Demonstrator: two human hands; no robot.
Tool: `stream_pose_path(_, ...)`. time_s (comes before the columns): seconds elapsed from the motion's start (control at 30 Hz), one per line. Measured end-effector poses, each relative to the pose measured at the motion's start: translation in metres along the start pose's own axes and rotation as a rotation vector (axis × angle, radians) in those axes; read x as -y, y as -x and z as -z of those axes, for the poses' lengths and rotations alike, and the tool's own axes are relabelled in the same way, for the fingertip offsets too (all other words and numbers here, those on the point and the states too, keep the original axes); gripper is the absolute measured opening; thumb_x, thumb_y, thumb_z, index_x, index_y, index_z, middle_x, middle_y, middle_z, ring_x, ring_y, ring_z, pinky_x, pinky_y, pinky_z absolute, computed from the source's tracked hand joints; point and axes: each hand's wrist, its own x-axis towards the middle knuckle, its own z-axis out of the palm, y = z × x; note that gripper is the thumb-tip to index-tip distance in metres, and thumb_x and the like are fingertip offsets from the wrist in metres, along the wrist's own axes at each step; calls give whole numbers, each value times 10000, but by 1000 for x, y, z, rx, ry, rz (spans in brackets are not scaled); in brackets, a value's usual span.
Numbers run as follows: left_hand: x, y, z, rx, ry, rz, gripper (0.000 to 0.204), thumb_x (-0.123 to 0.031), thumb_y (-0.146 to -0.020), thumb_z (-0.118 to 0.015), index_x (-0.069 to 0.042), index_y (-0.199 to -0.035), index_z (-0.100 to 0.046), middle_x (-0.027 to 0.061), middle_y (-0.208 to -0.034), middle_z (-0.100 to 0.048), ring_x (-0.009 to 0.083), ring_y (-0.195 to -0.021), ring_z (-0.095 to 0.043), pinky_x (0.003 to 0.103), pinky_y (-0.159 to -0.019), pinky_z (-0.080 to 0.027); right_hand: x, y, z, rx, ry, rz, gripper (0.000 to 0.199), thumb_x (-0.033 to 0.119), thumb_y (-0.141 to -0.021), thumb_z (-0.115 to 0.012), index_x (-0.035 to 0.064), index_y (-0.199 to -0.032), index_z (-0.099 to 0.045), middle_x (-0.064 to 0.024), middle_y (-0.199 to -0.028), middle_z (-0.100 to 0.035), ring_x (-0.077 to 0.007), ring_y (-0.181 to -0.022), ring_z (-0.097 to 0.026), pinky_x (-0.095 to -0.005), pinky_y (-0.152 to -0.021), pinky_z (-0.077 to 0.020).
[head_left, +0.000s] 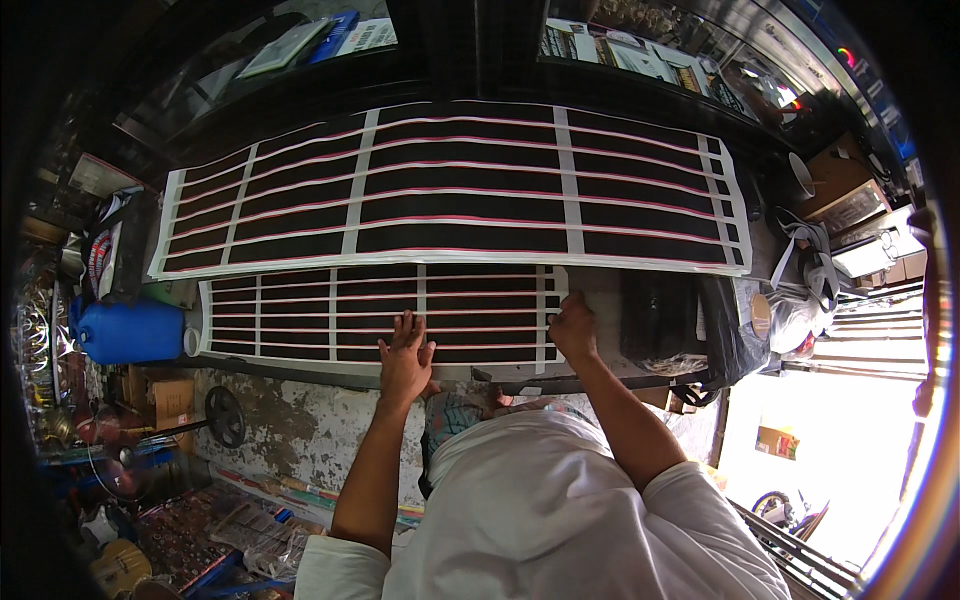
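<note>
**Sheet long axis runs left–right, directly ahead of both hands**

Cluttered workbench (600, 290) carries smaller striped sheet (300, 315) below larger striped sheet (460, 180). Left hand (405, 360) spread flat on near edge; right hand (572, 325) closed, pinching sheet's right end, nearer that end.

Black sticker sheet (380, 312), white grid, pink lines, flat on counter.

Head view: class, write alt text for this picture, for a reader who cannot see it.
A person leans over a counter, left hand flat on a small black sheet with white grid lines and right hand closed at its right edge. A larger matching sheet lies beyond; a blue jug sits at the left.
</note>
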Motion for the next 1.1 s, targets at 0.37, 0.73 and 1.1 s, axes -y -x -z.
stream_pose_path(0.37, -1, -1, -3, -9, -5, 5, 623, -383, -1107, -568, -173, -1672, -409, 111, -1778, -277, 328, -1654, -216, 772, -1233, -229, 11, 21, 19, 20, 80, 507, 420, -119, -751, -696, 35, -1129, -596, -208, -1148, -627, -443, -1132, -609, -507, -963, -544)
stream_pose_path(0.73, -1, 0, -4, -8, -30, 0, 629, -393, -1114, -560, -183, -1681, -388, 101, -1786, -255, 325, -1656, -206, 766, -1234, -243, 5, 23, 12, -7, 41, 634, 261, -67, -871, -691, 35, -1111, -668, -178, -1080, -619, -427, -1071, -619, -512, -934, -546)
stream_pose_path(1.1, 1, -1, -2, -4, 0, 0, 623, -398, -1111, -565, -185, -1674, -404, 104, -1782, -265, 330, -1656, -204, 775, -1231, -230, 7, 21, 13, -21, 348, 647, 156, 122, -860, -785, 101, -1014, -788, -93, -1039, -658, -305, -1127, -632, -463, -1029, -498)
